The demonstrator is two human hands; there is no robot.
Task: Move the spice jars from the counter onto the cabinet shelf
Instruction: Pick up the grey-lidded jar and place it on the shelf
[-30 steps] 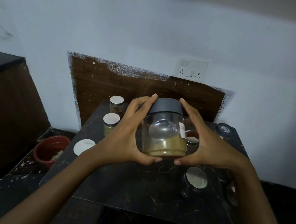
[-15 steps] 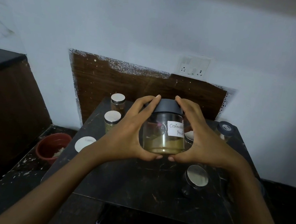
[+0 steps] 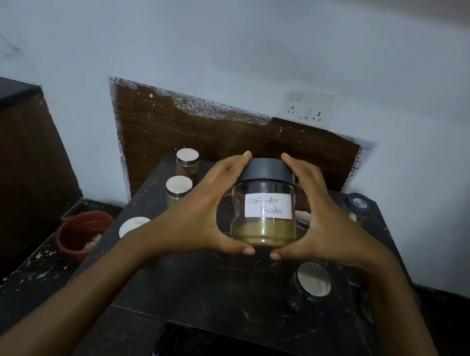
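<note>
A glass jar (image 3: 263,227) with a dark lid and a white label reading "Coriander Powder" is held above the dark counter (image 3: 215,300), with greenish-brown powder in its bottom. My left hand (image 3: 195,217) grips its left side and my right hand (image 3: 324,227) grips its right side, thumbs under the base. Two small silver-lidded jars (image 3: 187,159) (image 3: 178,189) stand at the back left. A dark jar with a silver lid (image 3: 312,281) stands at the front right. A dark-lidded jar (image 3: 358,205) stands at the back right. Another jar (image 3: 302,216) is mostly hidden behind my right hand.
A red pot (image 3: 76,236) sits on the lower ledge to the left. A white round lid (image 3: 133,223) shows by my left wrist. A brown wooden panel (image 3: 175,131) and a wall socket (image 3: 308,107) are behind the counter. A dark cabinet (image 3: 7,154) stands at the left.
The jar has turned in my hands, so its label now faces me in full. Both hands keep hold of it at about the same place.
</note>
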